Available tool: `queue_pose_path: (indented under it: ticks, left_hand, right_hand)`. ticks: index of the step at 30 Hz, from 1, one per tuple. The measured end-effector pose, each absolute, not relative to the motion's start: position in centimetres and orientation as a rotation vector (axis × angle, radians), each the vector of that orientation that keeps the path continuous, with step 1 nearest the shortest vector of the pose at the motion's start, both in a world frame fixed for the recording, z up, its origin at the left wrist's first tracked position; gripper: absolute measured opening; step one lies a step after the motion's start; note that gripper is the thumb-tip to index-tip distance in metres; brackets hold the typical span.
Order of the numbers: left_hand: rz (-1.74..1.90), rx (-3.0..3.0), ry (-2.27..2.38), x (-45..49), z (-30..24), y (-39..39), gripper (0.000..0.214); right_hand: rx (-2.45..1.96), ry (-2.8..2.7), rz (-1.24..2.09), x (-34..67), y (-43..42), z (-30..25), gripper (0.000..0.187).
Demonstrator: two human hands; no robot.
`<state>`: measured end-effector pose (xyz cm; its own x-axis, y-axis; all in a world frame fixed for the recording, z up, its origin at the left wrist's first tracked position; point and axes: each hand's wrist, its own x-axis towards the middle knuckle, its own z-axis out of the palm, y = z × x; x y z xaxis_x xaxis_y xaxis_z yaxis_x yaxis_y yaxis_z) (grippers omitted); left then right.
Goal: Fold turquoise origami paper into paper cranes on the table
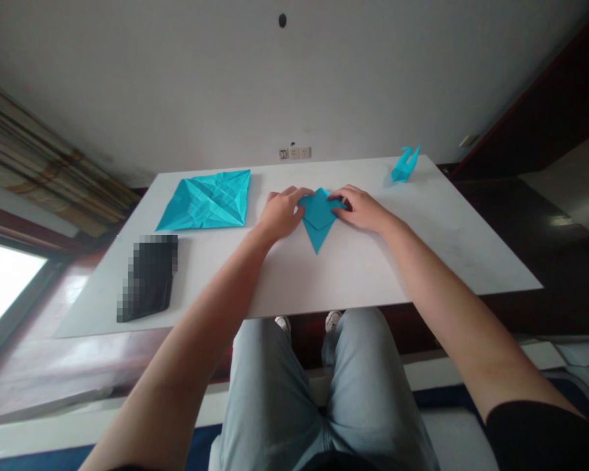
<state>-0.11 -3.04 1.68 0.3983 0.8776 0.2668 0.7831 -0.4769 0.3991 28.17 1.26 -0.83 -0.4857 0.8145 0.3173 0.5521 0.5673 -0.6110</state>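
Observation:
A folded piece of blue origami paper (319, 214) lies at the middle of the white table (294, 281), its long point toward me. My left hand (283, 210) grips its left corner between thumb and fingers. On the other side, my right hand (359, 207) pinches the right corner the same way. A crease or flap edge in a V shape crosses the paper's lower half. Parts of both side corners are hidden by my fingers.
An unfolded, creased blue sheet (206, 201) rests at the table's back left. Nearer on the left is a dark, pixelated flat object (150, 278). A blue paper crane (405, 165) stands at the back right. Behind the table rises a wall with sockets (295, 153).

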Motion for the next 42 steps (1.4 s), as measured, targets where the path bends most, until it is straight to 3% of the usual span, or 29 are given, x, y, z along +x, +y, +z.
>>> queue_pose_path:
  ticks: [4,21,30,36,42]
  left_hand:
    - [0.608,2.428,1.558,-0.5,1.3,-2.6,0.043]
    - [0.583,2.398,1.626,-0.6,1.3,-2.5,0.047]
    - [0.597,2.369,1.618,-0.7,1.1,-2.3,0.055]
    - [0.631,2.372,1.571,-0.8,0.6,-2.0,0.072]
    - [0.638,2.42,1.572,-0.5,0.9,-2.2,0.052]
  right_hand:
    - [-1.125,-2.172,0.568,28.5,1.9,-1.6,0.038]
    - [-1.207,-2.106,0.561,28.2,1.9,-1.0,0.037]
    - [-1.234,-2.05,0.572,28.2,2.1,-1.2,0.028]
    - [-1.195,-1.882,0.848,28.3,2.5,-0.9,0.021]
    - [-1.138,-2.018,0.898,28.7,2.2,-0.4,0.029]
